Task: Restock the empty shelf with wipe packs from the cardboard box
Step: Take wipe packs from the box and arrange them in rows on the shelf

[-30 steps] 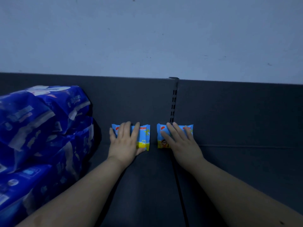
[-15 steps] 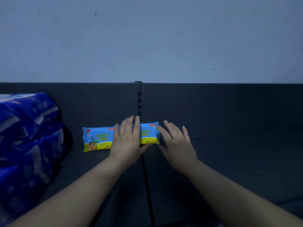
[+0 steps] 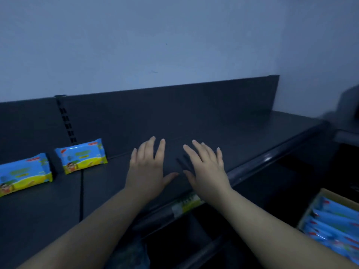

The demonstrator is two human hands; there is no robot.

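My left hand [image 3: 147, 167] and right hand [image 3: 206, 169] hover flat, empty, over the shelf [image 3: 252, 136]; reaching blind into the box [image 3: 310, 208], I could fumble its packs [image 3: 334, 220].

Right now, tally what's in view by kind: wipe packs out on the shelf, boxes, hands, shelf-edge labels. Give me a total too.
Wipe packs on the shelf: 2, the left pack and the right pack
Cardboard box: 1
Hands: 2, left hand and right hand, both empty
Shelf-edge label: 1
Total: 6, leaving out the packs inside the box, which the frame edge cuts off.
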